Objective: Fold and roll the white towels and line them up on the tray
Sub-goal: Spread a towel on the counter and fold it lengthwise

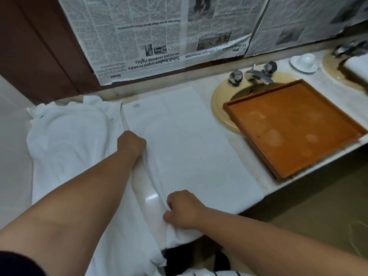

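A white towel (191,148) lies spread flat on the marble counter, stretching from the wall to the front edge. My left hand (131,144) grips its left edge about halfway along. My right hand (183,210) grips the same edge near the counter's front, where the cloth bunches and hangs over. A heap of crumpled white towels (67,136) lies to the left. The orange wooden tray (294,128) sits at the right, resting over a sink, with nothing on it.
A beige sink (221,108) with a chrome tap (256,74) lies under the tray. A white cup and saucer (304,60) stand at the back right, beside a second sink (334,72). Newspaper (159,32) covers the wall behind.
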